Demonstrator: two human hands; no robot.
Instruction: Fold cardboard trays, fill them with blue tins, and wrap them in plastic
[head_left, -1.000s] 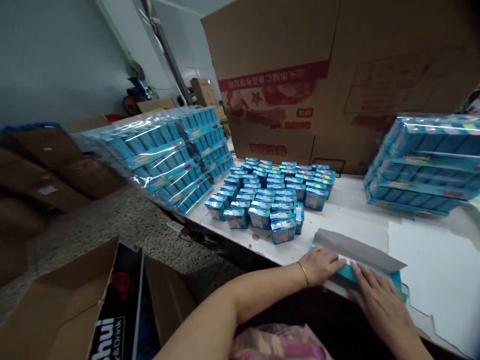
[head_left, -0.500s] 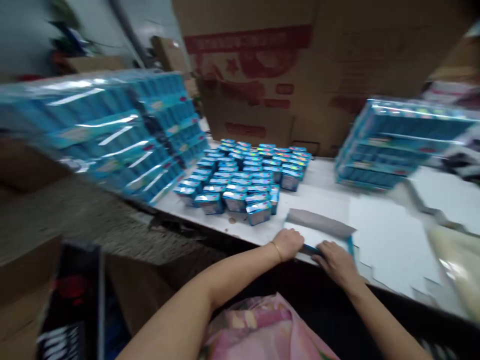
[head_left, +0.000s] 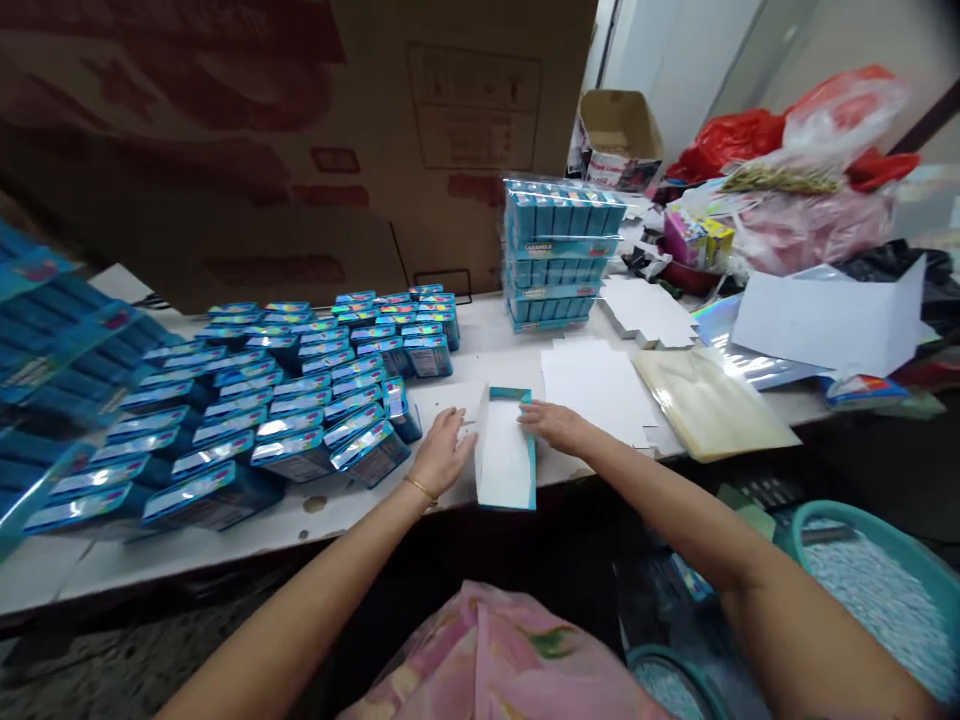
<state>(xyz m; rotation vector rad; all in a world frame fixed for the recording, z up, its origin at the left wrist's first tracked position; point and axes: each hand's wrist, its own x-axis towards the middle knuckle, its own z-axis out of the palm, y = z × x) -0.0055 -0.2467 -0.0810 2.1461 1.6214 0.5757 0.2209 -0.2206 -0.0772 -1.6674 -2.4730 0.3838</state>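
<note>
A shallow cardboard display tray (head_left: 504,465), white inside and blue outside, lies at the front of the table with its long side pointing away from me. My left hand (head_left: 444,452) is at its left wall, fingers apart and holding nothing; whether the fingertips touch the wall I cannot tell. With its fingers bent over the rim, my right hand (head_left: 553,425) grips the tray's right wall near the far end. To the left stand rows of small blue boxes (head_left: 292,420). Flat white cardboard blanks (head_left: 592,390) lie just right of the tray.
Wrapped stacks of blue boxes stand behind (head_left: 559,255) and at the far left (head_left: 60,350). A large brown carton (head_left: 262,150) rises at the back. Clear plastic sheets (head_left: 712,405) lie on the right. Below the table's right side is a green basin (head_left: 862,580) of small wrapped pieces.
My view has swung right. The tray has turned from crosswise to lengthwise, and its walls stand up more. My left hand has come off its edge; my right hand is at its far right side.
</note>
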